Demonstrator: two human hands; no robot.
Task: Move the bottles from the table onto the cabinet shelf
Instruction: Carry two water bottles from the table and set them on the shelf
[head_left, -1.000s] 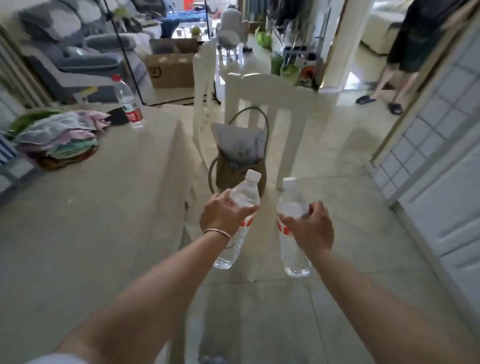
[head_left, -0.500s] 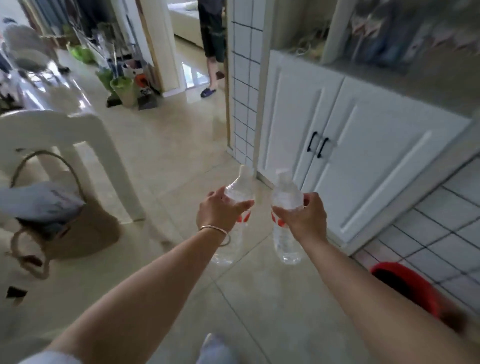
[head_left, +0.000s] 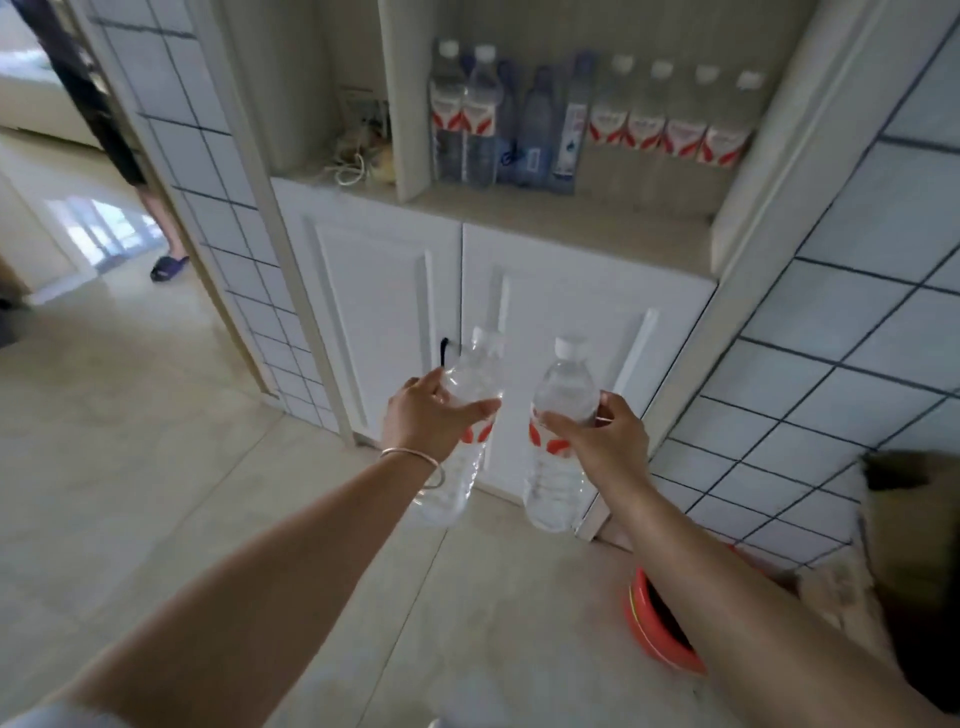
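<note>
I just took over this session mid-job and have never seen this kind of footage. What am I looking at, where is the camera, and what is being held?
There is no machine here: a person works with bare hands, and the one camera sits on their head, looking forward and down. So the two arms reaching into the picture are theirs. The left hand, with a bracelet on the wrist, grips one clear water bottle; the right hand grips a second bottle. Both are held upright in front of a white cabinet. Above its doors is an open shelf already lined with a row of bottles. A red basin sits on the floor to the right.
</note>
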